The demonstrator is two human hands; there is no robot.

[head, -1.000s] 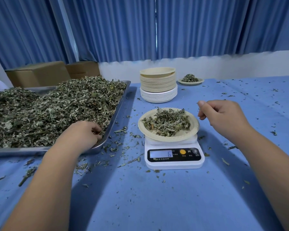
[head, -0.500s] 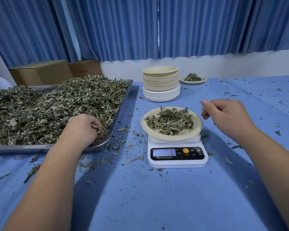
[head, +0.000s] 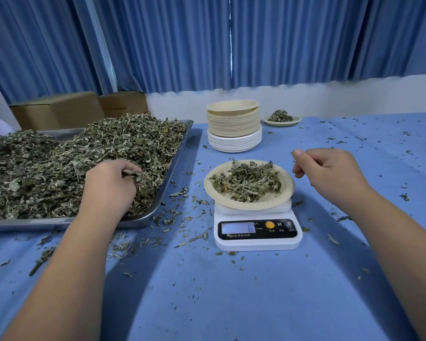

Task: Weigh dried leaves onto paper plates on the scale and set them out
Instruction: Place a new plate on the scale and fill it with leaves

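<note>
A beige paper plate (head: 284,187) heaped with dried leaves (head: 246,180) sits on a white digital scale (head: 257,236) whose display reads 6. To its left, a steel tray (head: 167,178) holds a big pile of dried leaves (head: 59,166). My left hand (head: 111,183) is in the tray's near right corner, fingers curled round a pinch of leaves. My right hand (head: 327,172) hovers just right of the plate, fingers curled, with nothing seen in it.
A stack of paper plates (head: 234,125) stands behind the scale. A filled plate (head: 281,118) lies at the back by the wall. Two cardboard boxes (head: 59,109) stand behind the tray. Leaf crumbs litter the blue tablecloth (head: 231,291).
Both hands stay almost where they were. My left hand's fingers have closed a little more on the leaves in the tray. The scale reading is unchanged.
</note>
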